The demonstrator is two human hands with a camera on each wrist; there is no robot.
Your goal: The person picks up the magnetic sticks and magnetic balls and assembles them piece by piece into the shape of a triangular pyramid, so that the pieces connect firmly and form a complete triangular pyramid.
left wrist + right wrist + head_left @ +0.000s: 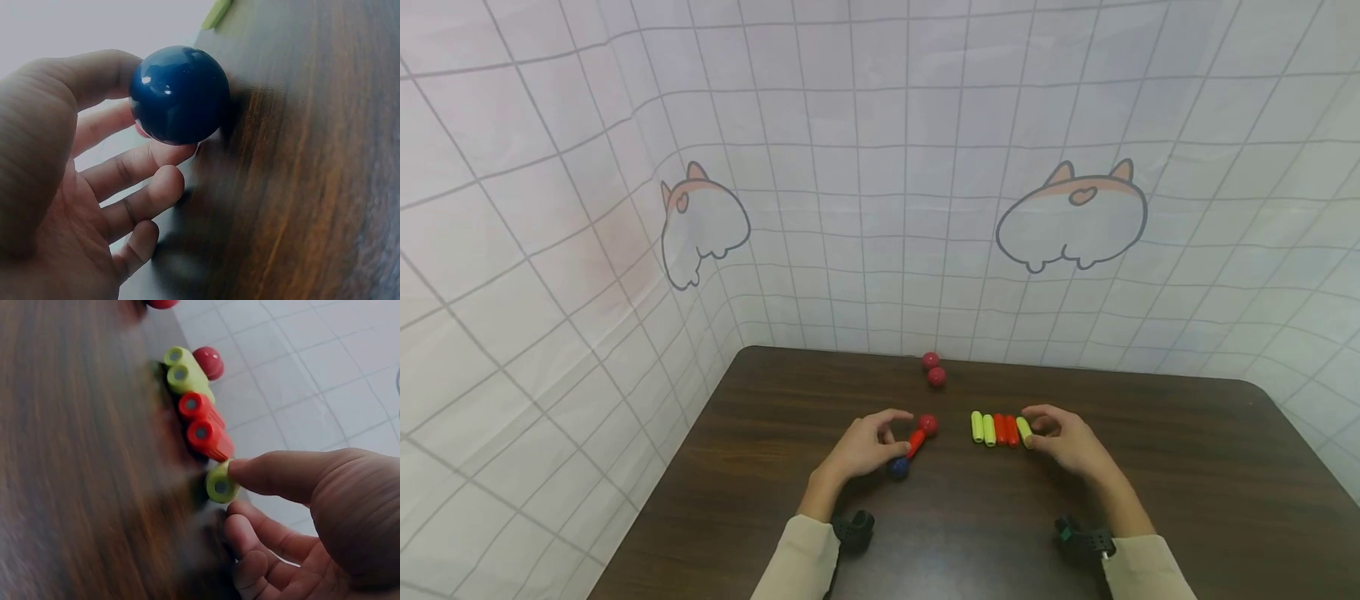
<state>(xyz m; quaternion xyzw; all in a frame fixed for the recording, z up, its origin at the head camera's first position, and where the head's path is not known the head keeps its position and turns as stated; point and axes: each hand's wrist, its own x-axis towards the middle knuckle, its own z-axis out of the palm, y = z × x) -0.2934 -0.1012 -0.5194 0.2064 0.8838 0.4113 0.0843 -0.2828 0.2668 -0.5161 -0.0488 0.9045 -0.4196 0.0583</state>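
My left hand (867,443) is beside a short red rod (916,443), with a red ball (928,425) at its far end and a blue ball (899,467) at its near end. The thumb lies by the rod, and the index finger reaches toward the red ball with a gap between them. In the left wrist view the blue ball (181,94) hides the thumb tip. My right hand (1067,442) pinches a light green rod (220,486) between thumb and fingers. This rod ends a row of two green rods (982,429) and two red rods (1006,430).
Two more red balls (936,377) sit near the back edge of the dark wooden table (1187,467). A white gridded cloth (880,208) with cartoon animal prints hangs behind and at the sides. Each wrist wears a black strap (853,531).
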